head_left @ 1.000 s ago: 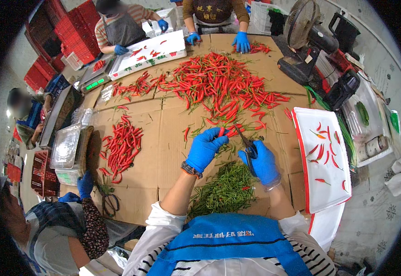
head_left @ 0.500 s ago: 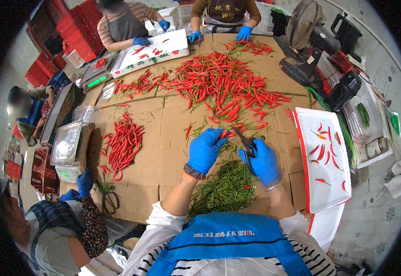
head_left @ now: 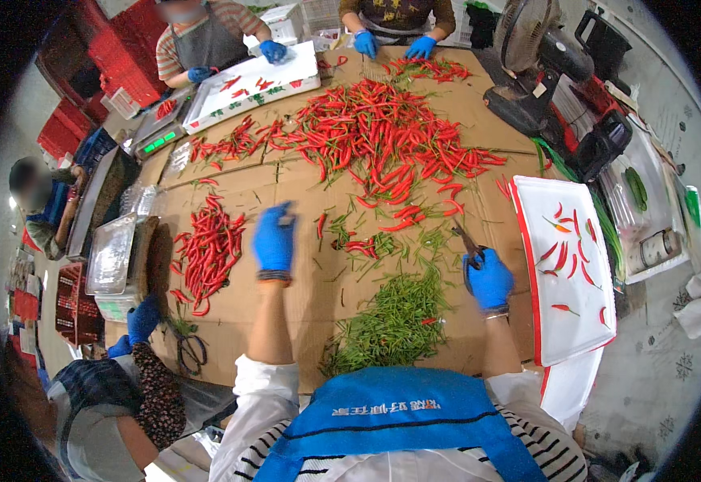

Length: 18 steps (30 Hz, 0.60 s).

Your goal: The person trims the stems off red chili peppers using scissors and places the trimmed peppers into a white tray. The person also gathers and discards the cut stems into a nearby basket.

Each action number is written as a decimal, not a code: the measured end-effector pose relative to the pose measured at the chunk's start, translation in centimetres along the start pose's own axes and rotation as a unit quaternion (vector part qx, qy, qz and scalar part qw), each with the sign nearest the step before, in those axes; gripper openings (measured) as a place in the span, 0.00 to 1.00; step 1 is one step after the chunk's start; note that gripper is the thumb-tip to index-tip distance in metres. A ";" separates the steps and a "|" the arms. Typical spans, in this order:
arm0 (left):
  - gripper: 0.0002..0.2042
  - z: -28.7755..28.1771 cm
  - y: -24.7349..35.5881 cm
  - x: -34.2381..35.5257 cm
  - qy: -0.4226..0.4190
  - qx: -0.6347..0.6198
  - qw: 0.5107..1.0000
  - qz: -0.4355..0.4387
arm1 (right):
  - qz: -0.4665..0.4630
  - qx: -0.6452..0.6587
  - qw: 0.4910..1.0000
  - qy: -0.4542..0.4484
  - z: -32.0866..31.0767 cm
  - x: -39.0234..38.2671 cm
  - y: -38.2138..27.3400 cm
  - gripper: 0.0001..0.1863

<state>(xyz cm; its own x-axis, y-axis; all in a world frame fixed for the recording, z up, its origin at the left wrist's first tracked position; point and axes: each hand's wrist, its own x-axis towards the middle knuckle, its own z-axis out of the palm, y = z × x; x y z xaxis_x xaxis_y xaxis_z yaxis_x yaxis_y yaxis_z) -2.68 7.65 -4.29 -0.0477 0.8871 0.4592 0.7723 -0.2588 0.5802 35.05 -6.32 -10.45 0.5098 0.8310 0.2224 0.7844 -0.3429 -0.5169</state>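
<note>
My left hand point(head_left: 274, 245), in a blue glove and blurred by motion, is over the cardboard just right of a heap of trimmed red chilies point(head_left: 208, 255). Whether its fingers hold anything cannot be made out. In my right hand point(head_left: 489, 279), also gloved in blue, are dark scissors point(head_left: 466, 243), blades pointing up and left. Between the hands lies a pile of cut green stems point(head_left: 392, 325). A few red chilies and scattered stem bits point(head_left: 383, 243) lie just beyond it. The large pile of red chilies with green stems point(head_left: 370, 132) covers the table's far middle.
A white tray with red rim point(head_left: 573, 269), holding several chilies, stands at right; a fan point(head_left: 527, 64) is behind it. Scales point(head_left: 113, 269) stand at left. Three co-workers in blue gloves surround the table, one with a white box lid point(head_left: 266, 80). Another pair of scissors point(head_left: 192, 353) lies near left.
My left hand has swung left from the middle toward the trimmed chili heap. My right hand with the scissors has shifted slightly right, away from the stem pile.
</note>
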 end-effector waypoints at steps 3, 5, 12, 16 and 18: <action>0.09 6.5 6.7 -2.1 -0.165 -0.056 0.975 0.136 | -0.010 0.012 1.000 0.023 -0.1 -0.3 -0.8 0.15; 0.10 10.0 8.8 -2.2 -0.235 0.011 0.960 0.153 | -0.006 0.034 0.999 0.036 -0.2 -0.3 -0.6 0.15; 0.14 11.2 8.8 1.1 -0.411 0.151 0.887 0.144 | -0.023 0.021 0.999 0.043 0.2 -0.3 -0.3 0.15; 0.13 8.6 8.1 2.4 -0.442 0.037 0.894 0.062 | -0.023 0.039 0.997 0.058 0.0 -0.1 -0.3 0.15; 0.13 8.8 9.4 2.3 -0.426 -0.015 0.903 0.053 | -0.017 0.038 0.998 0.057 -0.3 -0.3 -0.5 0.15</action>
<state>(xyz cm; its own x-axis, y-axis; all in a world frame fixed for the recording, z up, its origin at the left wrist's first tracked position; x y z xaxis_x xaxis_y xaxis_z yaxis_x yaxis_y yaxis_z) 10.04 10.62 -3.64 0.5393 0.8262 -0.1631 0.7263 -0.3583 0.5866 34.59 -6.53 -9.97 0.5241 0.7850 0.3304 0.7746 -0.2781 -0.5681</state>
